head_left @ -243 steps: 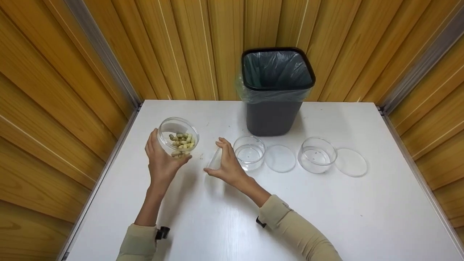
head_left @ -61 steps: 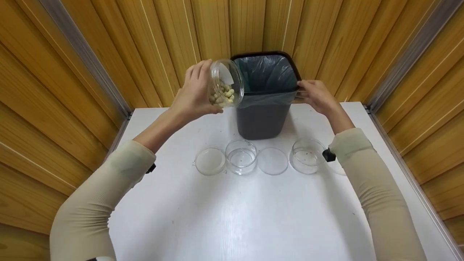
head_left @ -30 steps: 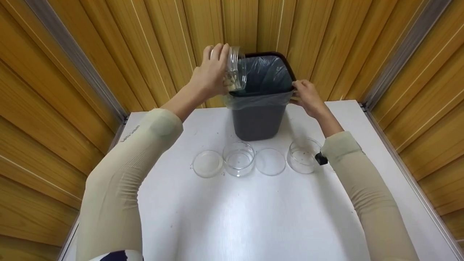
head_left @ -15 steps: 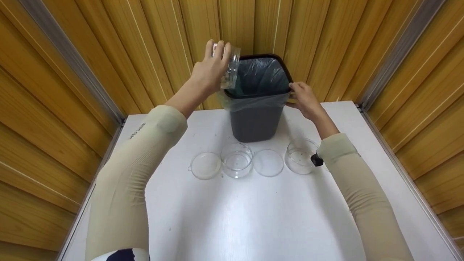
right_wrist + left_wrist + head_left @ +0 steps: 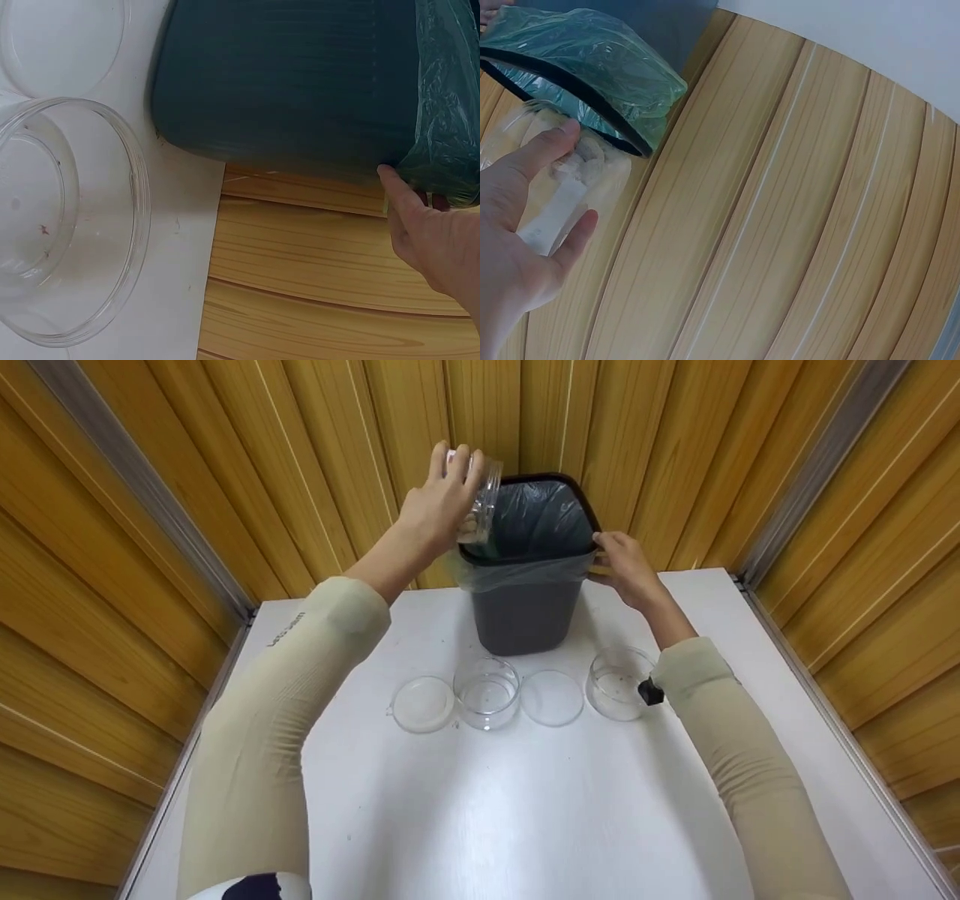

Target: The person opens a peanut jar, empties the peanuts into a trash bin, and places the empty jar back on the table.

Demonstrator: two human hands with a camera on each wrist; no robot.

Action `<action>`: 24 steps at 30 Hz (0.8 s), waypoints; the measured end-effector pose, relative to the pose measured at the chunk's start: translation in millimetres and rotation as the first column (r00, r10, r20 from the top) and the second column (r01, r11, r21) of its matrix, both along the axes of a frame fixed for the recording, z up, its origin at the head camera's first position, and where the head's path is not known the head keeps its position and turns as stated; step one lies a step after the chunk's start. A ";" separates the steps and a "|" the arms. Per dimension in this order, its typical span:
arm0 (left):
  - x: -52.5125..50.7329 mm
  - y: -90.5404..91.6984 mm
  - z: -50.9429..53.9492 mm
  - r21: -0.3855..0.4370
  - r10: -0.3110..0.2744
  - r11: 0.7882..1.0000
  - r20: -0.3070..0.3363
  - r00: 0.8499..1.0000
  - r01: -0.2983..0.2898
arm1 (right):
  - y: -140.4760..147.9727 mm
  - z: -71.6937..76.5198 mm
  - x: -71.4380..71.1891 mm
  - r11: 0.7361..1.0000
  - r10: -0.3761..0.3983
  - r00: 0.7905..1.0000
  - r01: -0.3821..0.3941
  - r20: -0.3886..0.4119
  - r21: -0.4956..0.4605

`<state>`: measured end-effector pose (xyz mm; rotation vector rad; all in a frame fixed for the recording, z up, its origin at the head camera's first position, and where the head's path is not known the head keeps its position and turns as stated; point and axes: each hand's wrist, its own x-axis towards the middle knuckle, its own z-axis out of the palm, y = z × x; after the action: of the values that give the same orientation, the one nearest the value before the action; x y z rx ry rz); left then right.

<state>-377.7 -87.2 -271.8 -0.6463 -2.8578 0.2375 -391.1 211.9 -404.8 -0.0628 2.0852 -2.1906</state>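
Observation:
My left hand (image 5: 441, 502) grips a clear round jar (image 5: 490, 499), tipped on its side at the left rim of a dark grey trash bin (image 5: 525, 615). Pale peanuts (image 5: 469, 526) show low inside the jar, partly hidden by the fingers. The left wrist view has the jar's mouth against the bin's black rim (image 5: 570, 86), and a white label on the jar. On the bin's other side, my right hand (image 5: 628, 570) holds the rim at the right, over the folded green liner (image 5: 450, 105). Whether peanuts lie inside the liner cannot be seen.
In front of the bin, a row on the white table (image 5: 480, 825) has a clear lid (image 5: 422, 705), an open jar (image 5: 486, 697), another lid (image 5: 552, 699) and a second open jar (image 5: 611, 690) beside the right sleeve. Wood-patterned walls (image 5: 405, 405) enclose the table.
From the table's left, the jar of peanuts has moved to the bin and tipped over. The right hand has put its lid down and taken the bin's rim. Little moved this last half second.

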 end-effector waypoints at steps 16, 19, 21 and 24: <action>1.3 -4.8 -11.8 0.017 -0.007 1.000 0.002 1.000 0.007 | -3.3 7.0 0.4 0.999 0.033 0.999 -0.033 0.034 0.014; 1.5 -6.8 -12.7 0.023 -0.026 0.999 -0.027 0.999 0.027 | -4.8 6.8 0.5 1.000 0.023 0.999 -0.023 0.037 -0.009; 1.3 -7.7 -12.3 -0.001 -0.042 0.999 -0.064 0.997 0.042 | -4.8 6.2 0.0 0.999 0.019 0.999 -0.018 0.037 -0.026; 0.1 -7.9 -10.4 -0.036 -0.054 0.998 -0.103 0.993 0.051 | -5.2 4.9 -0.1 0.999 0.021 0.999 -0.020 0.029 -0.028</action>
<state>-377.6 -95.1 -282.2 -0.6935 -2.7389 0.3017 -391.1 206.8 -399.8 -0.0537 2.0296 -2.1951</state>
